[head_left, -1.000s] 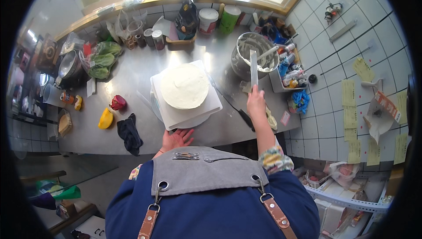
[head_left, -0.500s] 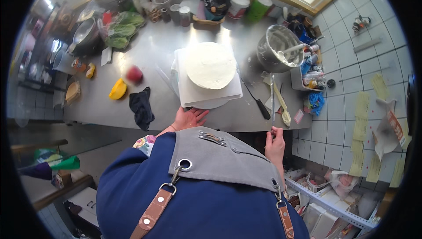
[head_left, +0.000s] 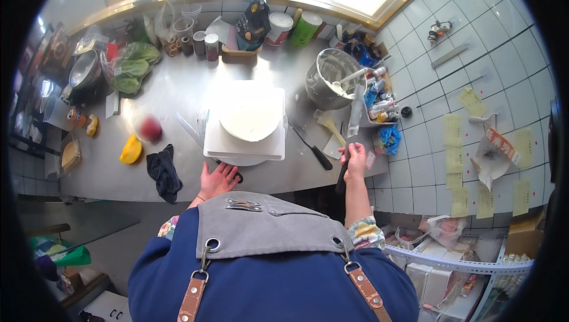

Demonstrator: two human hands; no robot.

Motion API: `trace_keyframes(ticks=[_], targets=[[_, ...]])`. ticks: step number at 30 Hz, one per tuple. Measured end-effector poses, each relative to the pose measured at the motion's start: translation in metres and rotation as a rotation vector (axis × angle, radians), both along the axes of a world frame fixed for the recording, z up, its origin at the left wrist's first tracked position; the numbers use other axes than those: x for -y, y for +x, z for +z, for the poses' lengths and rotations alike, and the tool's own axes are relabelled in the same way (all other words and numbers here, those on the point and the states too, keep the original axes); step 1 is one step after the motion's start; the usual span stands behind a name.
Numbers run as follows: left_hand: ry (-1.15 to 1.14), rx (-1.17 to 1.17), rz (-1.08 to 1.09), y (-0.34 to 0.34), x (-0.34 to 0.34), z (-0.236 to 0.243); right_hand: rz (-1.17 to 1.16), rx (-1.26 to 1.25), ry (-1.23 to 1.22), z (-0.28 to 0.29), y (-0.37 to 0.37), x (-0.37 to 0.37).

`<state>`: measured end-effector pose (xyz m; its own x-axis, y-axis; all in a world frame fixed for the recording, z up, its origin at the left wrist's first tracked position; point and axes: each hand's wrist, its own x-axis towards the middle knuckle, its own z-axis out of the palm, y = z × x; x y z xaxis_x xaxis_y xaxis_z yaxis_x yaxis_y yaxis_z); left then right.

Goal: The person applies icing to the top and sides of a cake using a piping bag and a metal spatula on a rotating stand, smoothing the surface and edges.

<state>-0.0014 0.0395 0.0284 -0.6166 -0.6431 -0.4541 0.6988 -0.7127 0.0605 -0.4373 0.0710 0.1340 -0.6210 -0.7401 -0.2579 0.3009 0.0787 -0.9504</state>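
Note:
A round cake (head_left: 252,117) covered in white cream sits on a square white board (head_left: 244,150). Under the board shows the rim of a round turntable (head_left: 246,161). My left hand (head_left: 218,181) is palm up with fingers spread, holding nothing, just below the board's near left corner. Beside its fingertips is a small black part (head_left: 238,178), largely hidden. My right hand (head_left: 354,161) is wrapped round the black handle of a long cake spatula (head_left: 355,111), its cream-smeared blade pointing away from me. The blade tip overlaps the area near a metal pot (head_left: 323,88) holding cream and a pale spatula (head_left: 352,77).
A black-handled knife (head_left: 320,156) and a pale spatula (head_left: 331,126) lie right of the cake. To the left are a dark cloth (head_left: 164,174), a yellow item (head_left: 131,150) and a round red item (head_left: 149,128). A bin of bottles (head_left: 382,104) stands by the tiled wall.
My right hand has moved up over the table with the cake spatula, turning its blade broadside. My left hand has drawn slightly away from the turntable. The whole view has shifted.

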Motion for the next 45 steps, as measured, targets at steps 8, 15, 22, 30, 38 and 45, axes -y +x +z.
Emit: trace_keyframes(ticks=[8,15,22,30,38,45], targets=[[-0.015,0.024,0.008,0.013,-0.001,0.005,0.020,0.126,0.091,-0.045,0.010,-0.016],[-0.030,-0.020,-0.013,0.021,0.003,-0.004,0.003,0.064,0.266,-0.060,0.053,-0.090],[-0.020,0.082,0.074,0.027,0.010,-0.006,0.111,-1.201,0.303,0.073,0.103,-0.079],[-0.159,0.089,0.328,0.026,0.020,-0.018,0.368,-2.113,-0.472,0.273,0.179,0.003],[-0.093,-0.037,0.354,-0.043,-0.034,-0.019,1.012,-2.327,-0.948,0.299,0.236,0.096],[-0.118,-0.061,0.317,-0.080,-0.056,-0.011,1.307,-2.437,-1.358,0.254,0.259,0.140]])
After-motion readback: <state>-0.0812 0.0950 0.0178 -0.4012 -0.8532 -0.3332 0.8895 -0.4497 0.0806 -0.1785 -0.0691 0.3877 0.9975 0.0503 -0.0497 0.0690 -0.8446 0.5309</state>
